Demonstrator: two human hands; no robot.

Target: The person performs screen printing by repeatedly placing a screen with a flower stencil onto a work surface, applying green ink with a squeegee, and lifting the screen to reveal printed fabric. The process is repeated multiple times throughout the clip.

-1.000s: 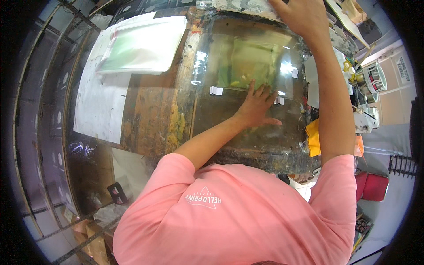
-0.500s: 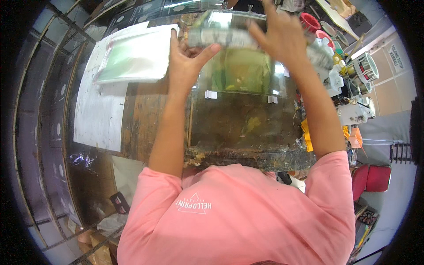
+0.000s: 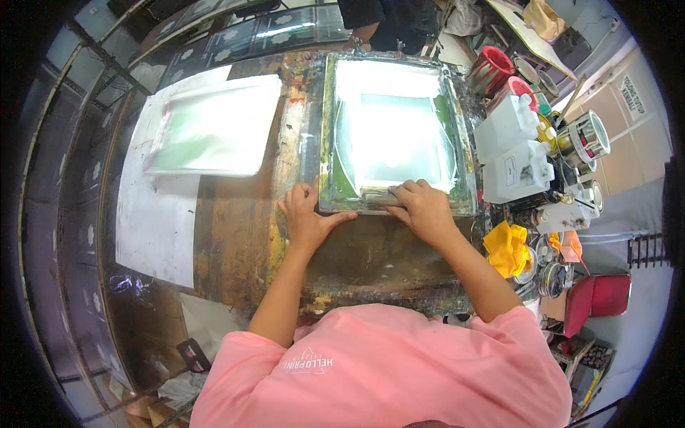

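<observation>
A screen printing frame (image 3: 327, 143) lies flat on the stained worktable, its mesh glaring white with green along the sides. At its near left corner my left hand (image 3: 305, 214) grips the frame, fingers by the left side and thumb along the near edge. My right hand (image 3: 424, 214) is closed on a squeegee (image 3: 379, 197), which rests on the mesh near the frame's front edge. The fingers partly cover the squeegee. Left of the frame sits a stack of clear, shiny sheets (image 3: 221, 128) with a green tint.
Large white paper (image 3: 157, 228) lies under the sheets on the worktable (image 3: 235, 235). White jerrycans (image 3: 524, 171), a red bucket (image 3: 492, 69), paint cans (image 3: 585, 135) and a yellow cloth (image 3: 506, 248) crowd the right side. Another person (image 3: 389, 21) stands beyond the far edge.
The raised frame has come down flat onto the table. Both hands have moved nearer, the left to the frame's corner, the right to its front edge with the squeegee. A person now shows at the back.
</observation>
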